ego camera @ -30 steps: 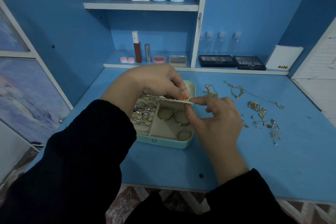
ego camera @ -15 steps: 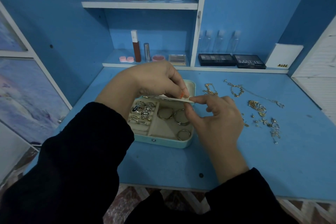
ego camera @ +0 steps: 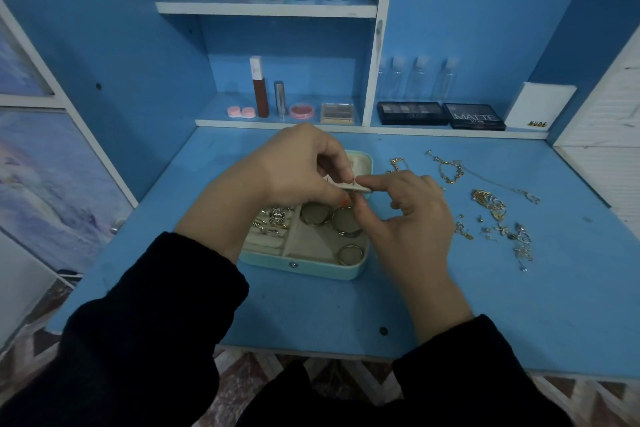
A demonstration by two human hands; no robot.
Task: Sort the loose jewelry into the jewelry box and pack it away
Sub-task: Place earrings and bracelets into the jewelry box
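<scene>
The head camera looks down on a blue painted wooden desk. At the middle of the desk, a little nearer to its back edge, stands the open mint-green jewelry box with cream lining. Its left compartment holds a cluster of silver and gold rings, and its right compartment holds three round gold hoops.

Both hands are above the box. The left hand has its fingers curled and grips a thin flat cream panel. The right hand pinches the right end of the same panel between forefinger and thumb. A tiny shiny piece shows there, too small to tell what it is. The other fingers of this hand are loosely curled and hold nothing.

The loose gold chains and small charms lie spread on the desk between the box and the right edge, apart from the box.
</scene>
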